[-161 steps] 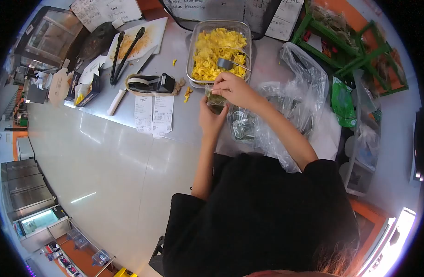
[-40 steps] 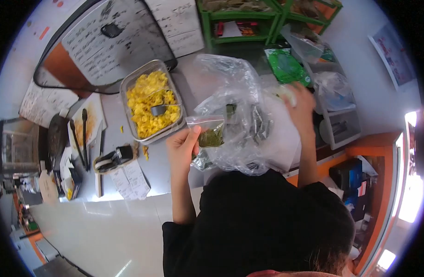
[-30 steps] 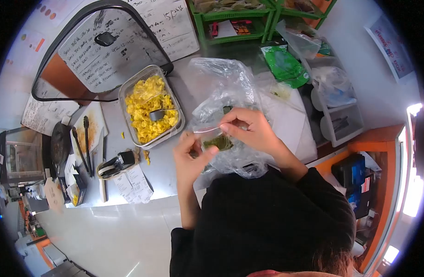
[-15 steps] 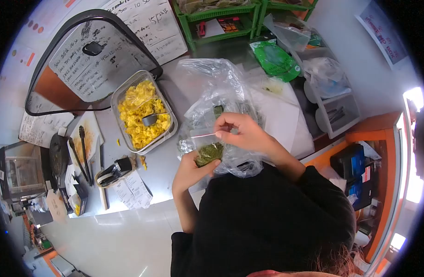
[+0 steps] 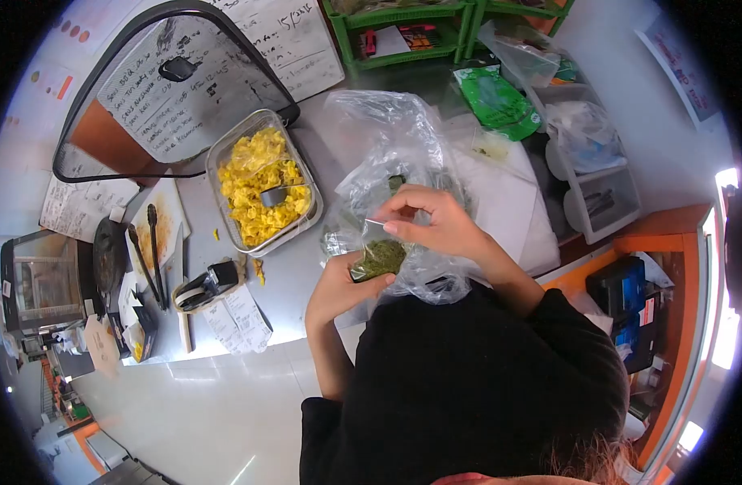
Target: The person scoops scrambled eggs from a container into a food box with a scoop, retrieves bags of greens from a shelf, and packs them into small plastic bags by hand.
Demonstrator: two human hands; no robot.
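Observation:
A small clear zip bag of green flakes [image 5: 381, 259] is between my two hands. My left hand [image 5: 337, 289] is wrapped round its lower part from the left, thumb along the bottom. My right hand [image 5: 437, 222] pinches the bag's top edge near its zip line. Beneath and behind them, a large crumpled clear plastic bag [image 5: 395, 129] with dark green packets inside lies on the metal table. To the left, a clear container of yellow food [image 5: 262, 198] has a grey-handled scoop [image 5: 274, 196] in it.
Tape dispenser [image 5: 209, 284], receipts [image 5: 240, 323], black tongs [image 5: 154, 250] and a cutting board [image 5: 170, 212] are at the left. A green packet [image 5: 496, 101], grey drawer bins [image 5: 605, 206] and a green rack [image 5: 407, 61] stand at the right and back.
Earlier my right hand reached to the far right while my left held the bag up. Since then it came back to the bag's top. Over the last half second the bag's top was drawn narrower.

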